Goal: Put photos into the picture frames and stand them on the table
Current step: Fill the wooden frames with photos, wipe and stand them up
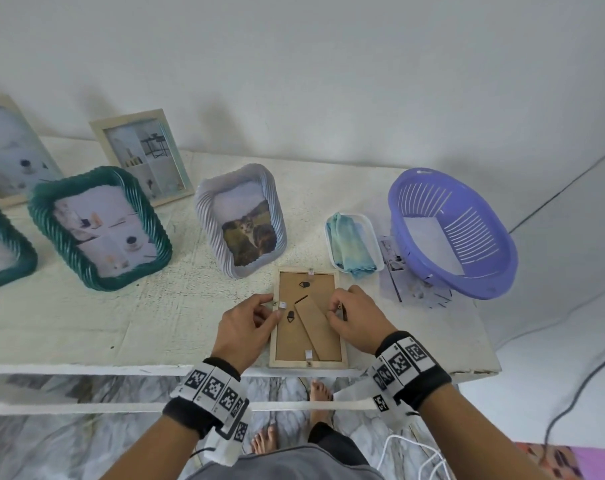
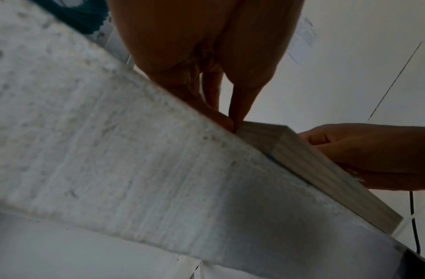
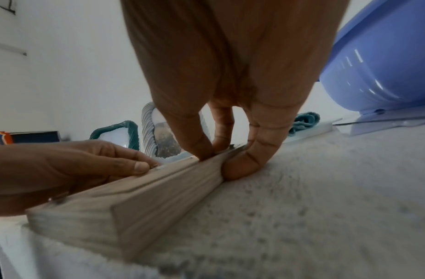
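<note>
Wooden frame (image 1: pixel 308 320): lay face down at the near edge of the table (image 1: pixel 86 317), brown backing board up, stand flap lying on the board.
Left hand (image 1: pixel 249 323): at the frame's left rail; thumb and forefinger curled, pinching at the small clip on that edge.
Right hand (image 1: pixel 354 318): at the right rail; fingertips (image 3: pixel 204 151) pinched on the clip there, thumb against the rail's outer side.
Standing frames: grey ribbed frame (image 1: pixel 240 220) with a cat photo just behind; green ribbed frame (image 1: pixel 100 226) to its left.
Purple basket (image 1: pixel 453 233): far right, a sheet inside.
Tray with cloth (image 1: pixel 353 242): beside the basket.
</note>
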